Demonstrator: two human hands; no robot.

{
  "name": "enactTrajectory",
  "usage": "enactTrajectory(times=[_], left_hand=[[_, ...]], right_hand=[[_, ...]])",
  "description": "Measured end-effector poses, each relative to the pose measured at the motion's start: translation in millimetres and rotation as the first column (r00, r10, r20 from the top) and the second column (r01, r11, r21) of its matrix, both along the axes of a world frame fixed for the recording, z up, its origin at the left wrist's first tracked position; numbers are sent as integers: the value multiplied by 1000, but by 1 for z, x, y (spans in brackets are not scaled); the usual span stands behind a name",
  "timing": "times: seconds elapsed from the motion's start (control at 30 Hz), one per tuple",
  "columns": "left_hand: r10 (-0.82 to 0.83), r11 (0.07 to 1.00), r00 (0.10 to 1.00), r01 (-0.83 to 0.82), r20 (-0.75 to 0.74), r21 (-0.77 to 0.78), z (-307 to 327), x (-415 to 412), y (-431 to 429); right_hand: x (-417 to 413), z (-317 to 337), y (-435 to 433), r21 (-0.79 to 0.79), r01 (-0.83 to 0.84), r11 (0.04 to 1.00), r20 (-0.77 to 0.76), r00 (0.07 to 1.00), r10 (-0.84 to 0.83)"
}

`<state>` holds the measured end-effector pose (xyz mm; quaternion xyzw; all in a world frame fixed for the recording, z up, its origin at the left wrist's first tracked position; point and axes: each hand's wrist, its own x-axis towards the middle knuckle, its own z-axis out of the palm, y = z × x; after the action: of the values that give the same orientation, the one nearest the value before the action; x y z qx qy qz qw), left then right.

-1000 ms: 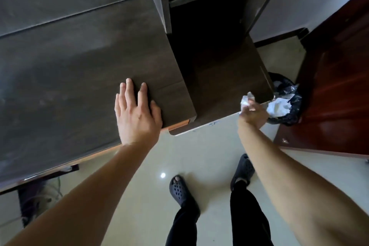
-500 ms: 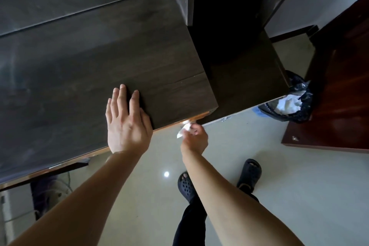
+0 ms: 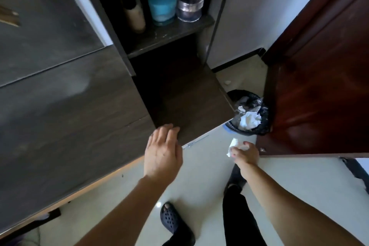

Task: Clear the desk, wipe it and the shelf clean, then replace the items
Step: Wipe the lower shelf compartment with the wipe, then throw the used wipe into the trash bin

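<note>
The dark wooden desk fills the left half of the view, its top bare. My left hand hovers flat at its front right corner, fingers together, holding nothing. My right hand is over the floor, shut on a crumpled white tissue, just in front of the bin. Above, the shelf carries a cream bottle, a blue jar and a clear round container. The lower shelf board is bare.
A bin with a black liner holds white crumpled tissues, wedged between the shelf unit and a red-brown wooden door. My feet in dark sandals stand on the pale tiled floor.
My right hand has carried the tissue from the desk's front edge rightwards toward the bin. My left hand has slid right to the desk corner. The view has tilted up, showing the shelf items.
</note>
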<state>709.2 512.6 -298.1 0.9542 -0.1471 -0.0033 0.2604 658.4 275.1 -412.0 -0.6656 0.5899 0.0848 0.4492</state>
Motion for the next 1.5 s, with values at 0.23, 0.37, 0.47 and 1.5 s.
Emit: enactTrajectory(times=[0.23, 0.37, 0.47, 1.5], left_hand=[[-173, 985, 960, 171, -219, -29, -24, 19, -163], [-217, 972, 921, 235, -324, 20, -56, 34, -245], [-198, 962, 891, 256, -409, 94, -90, 54, -302], [25, 879, 674, 336, -738, 337, -310, 106, -397]], right_hand=[[-16, -51, -126, 65, 82, 995, -60, 995, -78], [-3, -63, -187, 82, 4, 997, -102, 995, 5], [18, -74, -231, 90, -42, 995, -114, 992, 52], [110, -276, -309, 130, -354, 926, -221, 900, 375]])
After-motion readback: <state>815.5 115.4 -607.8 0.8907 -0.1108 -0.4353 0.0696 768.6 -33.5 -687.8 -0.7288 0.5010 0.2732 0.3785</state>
